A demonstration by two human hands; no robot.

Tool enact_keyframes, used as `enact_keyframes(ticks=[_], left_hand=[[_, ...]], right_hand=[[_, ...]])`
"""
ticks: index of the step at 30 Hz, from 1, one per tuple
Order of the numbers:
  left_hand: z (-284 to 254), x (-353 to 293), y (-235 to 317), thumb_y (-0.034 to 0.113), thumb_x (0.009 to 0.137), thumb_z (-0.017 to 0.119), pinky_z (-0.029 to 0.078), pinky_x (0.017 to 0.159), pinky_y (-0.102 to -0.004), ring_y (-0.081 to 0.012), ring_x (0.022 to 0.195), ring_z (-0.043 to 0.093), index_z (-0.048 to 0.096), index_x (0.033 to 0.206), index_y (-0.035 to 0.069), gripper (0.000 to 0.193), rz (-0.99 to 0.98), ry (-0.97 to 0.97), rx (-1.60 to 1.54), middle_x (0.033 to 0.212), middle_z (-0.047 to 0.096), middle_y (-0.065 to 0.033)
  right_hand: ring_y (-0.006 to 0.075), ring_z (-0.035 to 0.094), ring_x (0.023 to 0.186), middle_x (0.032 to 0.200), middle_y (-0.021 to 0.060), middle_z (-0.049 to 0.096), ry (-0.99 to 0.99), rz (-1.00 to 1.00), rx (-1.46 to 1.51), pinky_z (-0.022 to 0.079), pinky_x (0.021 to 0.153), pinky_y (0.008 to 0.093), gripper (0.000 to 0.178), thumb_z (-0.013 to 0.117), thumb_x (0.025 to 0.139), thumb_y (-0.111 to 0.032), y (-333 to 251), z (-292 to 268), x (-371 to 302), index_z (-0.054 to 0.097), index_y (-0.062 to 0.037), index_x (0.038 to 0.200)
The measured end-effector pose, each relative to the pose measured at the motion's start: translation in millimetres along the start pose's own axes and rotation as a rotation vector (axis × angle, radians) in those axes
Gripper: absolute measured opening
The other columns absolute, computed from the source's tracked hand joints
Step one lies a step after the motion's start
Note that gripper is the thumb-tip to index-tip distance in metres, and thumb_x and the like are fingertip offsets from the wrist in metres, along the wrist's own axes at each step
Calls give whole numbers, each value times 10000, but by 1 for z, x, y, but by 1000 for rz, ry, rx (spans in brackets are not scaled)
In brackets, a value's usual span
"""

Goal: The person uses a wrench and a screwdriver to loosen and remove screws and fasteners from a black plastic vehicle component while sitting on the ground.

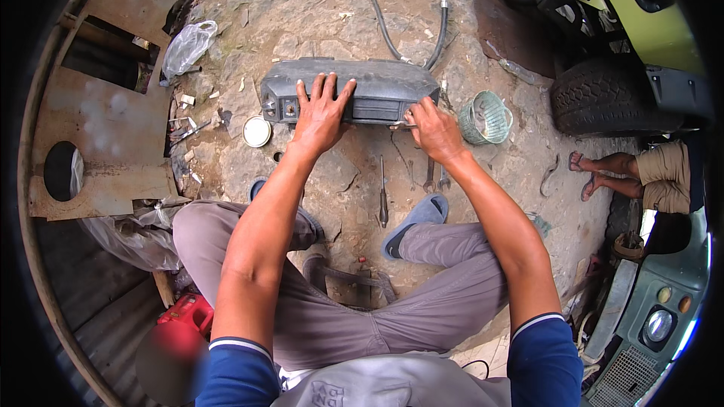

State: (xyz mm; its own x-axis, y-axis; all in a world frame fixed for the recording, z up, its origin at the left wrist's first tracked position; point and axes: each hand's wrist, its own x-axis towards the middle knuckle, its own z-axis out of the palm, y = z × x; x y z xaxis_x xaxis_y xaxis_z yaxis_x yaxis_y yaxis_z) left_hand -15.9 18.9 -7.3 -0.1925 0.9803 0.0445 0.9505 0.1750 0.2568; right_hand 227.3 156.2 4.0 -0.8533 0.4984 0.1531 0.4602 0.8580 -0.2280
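- Left hand point(322, 120): fingers point(329, 89) spread wide, laid on the unit's top and front face; pressed on it, not wrapped round it.
- Right hand point(436, 132): fingers curled in, pinching a small metal piece point(405, 123) at the unit's near right edge; exact kind can't be told.
- Black unit point(396, 74): on the ground point(339, 0), under the left fingers, reaching right to touch or nearly touch the right ones. Knobs on its front, left of the left fingers.
- Hoses point(440, 26): two, beyond the right fingers, behind the unit.
- Basket point(489, 136): pale green, just right of the right fingers, upright.
- Round white lid or tin point(256, 132): left of the left fingers, nearer the body.
- Screwdriver point(383, 194): nearer the body than both hands' fingers, lying between them.
- Wrenches point(429, 175): two, just below the right fingers, partly hidden by the wrist.
- Clear bag point(188, 47): far left of the left fingers.
- Tyre point(603, 98): well right of the right fingers.
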Motion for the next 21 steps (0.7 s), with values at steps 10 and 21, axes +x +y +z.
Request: enact_keyframes(ticks=[10,21], left_hand=[[3,2,-1,300,721,907,209,1169,-727,-415,1486,336,385,1576,217,1006,0,-1,-3,1572,399,-213],[20,2,-8,191,776,821,182,1169,-748,-434,1486,333,425,1561,182,880,7,103,12,1565,403,-241]], right_hand=[[368,690,851,1008,139,605,70,64,151,576,704,446,235,741,881,-120,-1,-1,-3,612,-46,1064],[416,737,918,932,253,740,-623,188,425,587,812,488,432,819,812,-270,-113,85,-62,681,-38,1150]])
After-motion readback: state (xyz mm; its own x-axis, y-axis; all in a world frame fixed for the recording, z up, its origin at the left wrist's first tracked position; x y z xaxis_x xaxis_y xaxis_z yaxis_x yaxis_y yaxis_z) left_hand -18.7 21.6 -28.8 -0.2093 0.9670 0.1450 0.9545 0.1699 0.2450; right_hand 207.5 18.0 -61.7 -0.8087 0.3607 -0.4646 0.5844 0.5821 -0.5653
